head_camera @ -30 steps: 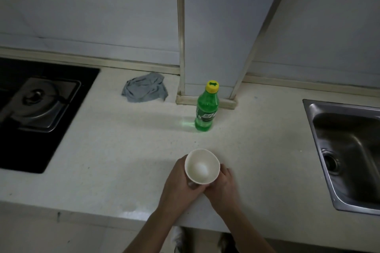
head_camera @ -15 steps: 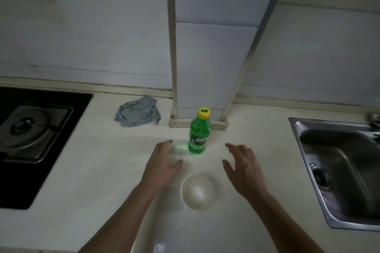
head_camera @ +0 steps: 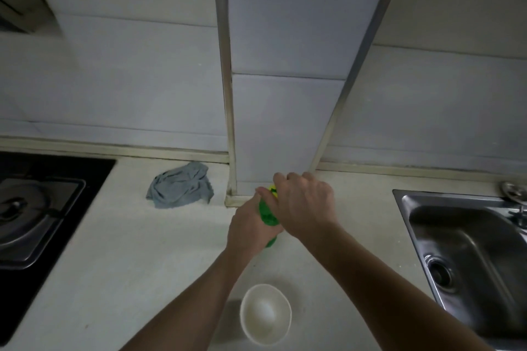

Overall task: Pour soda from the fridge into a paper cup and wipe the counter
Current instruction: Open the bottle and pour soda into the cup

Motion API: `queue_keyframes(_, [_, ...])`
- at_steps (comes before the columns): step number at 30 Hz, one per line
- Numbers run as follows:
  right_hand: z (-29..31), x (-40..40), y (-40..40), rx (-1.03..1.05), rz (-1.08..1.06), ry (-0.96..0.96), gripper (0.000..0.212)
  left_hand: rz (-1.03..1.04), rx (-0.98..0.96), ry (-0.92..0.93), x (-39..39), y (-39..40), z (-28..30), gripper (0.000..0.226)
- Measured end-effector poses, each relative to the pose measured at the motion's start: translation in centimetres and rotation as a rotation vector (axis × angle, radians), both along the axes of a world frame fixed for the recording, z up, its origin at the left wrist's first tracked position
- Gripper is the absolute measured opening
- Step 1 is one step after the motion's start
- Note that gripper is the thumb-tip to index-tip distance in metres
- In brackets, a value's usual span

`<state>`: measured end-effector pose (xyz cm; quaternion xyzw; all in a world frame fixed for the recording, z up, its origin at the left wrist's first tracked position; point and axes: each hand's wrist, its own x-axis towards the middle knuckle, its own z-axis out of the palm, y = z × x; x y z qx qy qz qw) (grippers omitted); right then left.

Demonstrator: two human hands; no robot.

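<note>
Left hand point(head_camera: 251, 229) clenched around the green soda bottle point(head_camera: 266, 212) body, bottle upright near the back wall. Right hand point(head_camera: 306, 204) fingers curled over the yellow cap point(head_camera: 273, 188), directly above it. Paper cup point(head_camera: 265, 313) stands empty nearer the person.

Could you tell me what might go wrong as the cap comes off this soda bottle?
The right hand covers the yellow cap while the left hand grips the green soda bottle; the soda may fizz over onto the counter. The forearms pass close above the empty paper cup, so pulling back might tip it.
</note>
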<state>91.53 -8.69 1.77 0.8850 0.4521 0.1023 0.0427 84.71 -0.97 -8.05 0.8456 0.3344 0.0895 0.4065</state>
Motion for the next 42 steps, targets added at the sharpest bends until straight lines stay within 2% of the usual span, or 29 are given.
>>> queue_keyframes(4, [1.9,-0.8,0.0,-0.031,-0.026,-0.011,0.063,0.066,0.029,0.005,-0.6,-0.7,1.6,0.034])
queue_keyframes(9, [7.2,-2.6,-0.4,0.093,-0.052,0.0,0.066,0.206,0.04,-0.19,-2.1,-2.0,7.2,0.024])
queue_keyframes(12, [10.8,-4.1,-1.0,0.219,-0.021,0.062,0.059,0.186,0.082,-0.261,-3.6,-2.8,11.0,0.037])
queue_keyframes(16, [14.7,-6.6,-1.4,0.471,0.029,-0.007,0.053,0.304,-0.134,-0.505,-6.4,-5.0,15.7,0.073])
queue_keyframes(19, [16.4,-8.3,-1.5,0.52,0.086,-0.049,0.057,0.319,-0.284,-0.605,-7.8,-5.6,17.3,0.05])
queue_keyframes(22, [17.3,-8.6,-1.8,0.451,0.211,-0.017,0.057,0.162,-0.348,-0.655,-9.2,-4.8,17.4,0.041])
queue_keyframes(25, [17.5,-7.9,-2.0,0.394,0.389,0.065,0.054,-0.01,-0.33,-0.624,-10.9,-3.0,17.2,0.042])
queue_keyframes(27, [17.7,-7.4,-2.2,0.342,0.581,0.073,0.052,-0.166,-0.311,-0.519,-12.2,-1.9,17.5,0.043])
queue_keyframes(29, [17.9,-7.1,-2.5,0.289,0.664,0.052,0.052,-0.239,-0.265,-0.436,-13.2,-1.7,17.7,0.041])
queue_keyframes(31, [18.5,-7.8,-3.0,0.244,0.535,0.009,0.058,-0.13,-0.203,-0.455,-13.6,-2.6,17.7,0.039])
queue_keyframes(34, [18.8,-9.6,-4.1,0.312,0.251,-0.083,0.069,0.175,-0.087,-0.5,-13.3,-5.0,17.9,0.039])
queue_keyframes(36, [18.9,-10.6,-4.4,0.321,0.191,-0.034,0.068,0.191,-0.109,-0.527,-13.4,-5.6,17.9,0.039])
queue_keyframes(38, [19.0,-10.6,-4.5,0.353,0.313,0.036,0.065,0.022,-0.188,-0.506,-13.9,-4.8,17.9,0.039])
queue_keyframes(41, [19.5,-9.3,-5.1,0.228,0.587,0.059,0.059,-0.307,-0.265,-0.402,-15.1,-3.3,18.7,0.039])
queue_keyframes(42, [19.6,-9.0,-5.3,0.189,0.626,0.051,0.057,-0.352,-0.269,-0.384,-15.3,-3.2,18.7,0.039])
